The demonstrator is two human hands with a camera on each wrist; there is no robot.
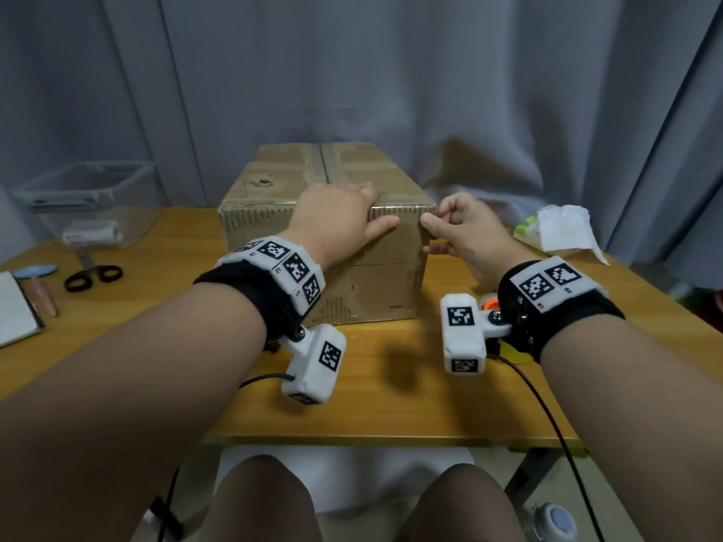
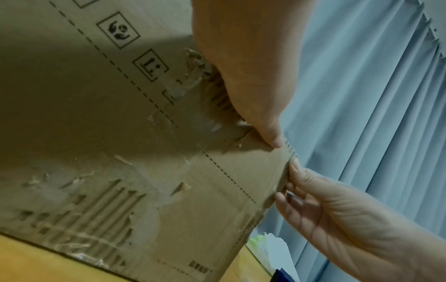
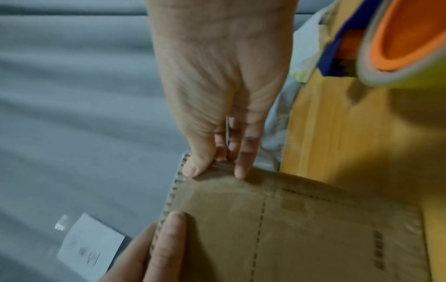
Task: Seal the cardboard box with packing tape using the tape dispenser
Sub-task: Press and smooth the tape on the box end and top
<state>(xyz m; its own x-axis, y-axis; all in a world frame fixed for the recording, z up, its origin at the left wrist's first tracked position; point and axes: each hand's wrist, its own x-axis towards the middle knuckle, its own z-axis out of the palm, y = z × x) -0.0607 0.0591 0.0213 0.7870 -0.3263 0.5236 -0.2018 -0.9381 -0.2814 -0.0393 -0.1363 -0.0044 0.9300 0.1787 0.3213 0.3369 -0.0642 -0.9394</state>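
A worn cardboard box stands on the wooden table with its flaps closed; a seam runs down the middle of the top. My left hand lies flat on the top at the front edge, thumb pressed on the front face. At the front right vertical corner of the box, my right hand is curled, and its thumb and fingers pinch the edge. The orange, blue and yellow tape dispenser lies on the table under my right wrist, mostly hidden in the head view.
A clear plastic container sits at the back left. In front of it are black scissors, a pen and a notebook. A tissue pack lies to the right of the box. Grey curtains hang behind.
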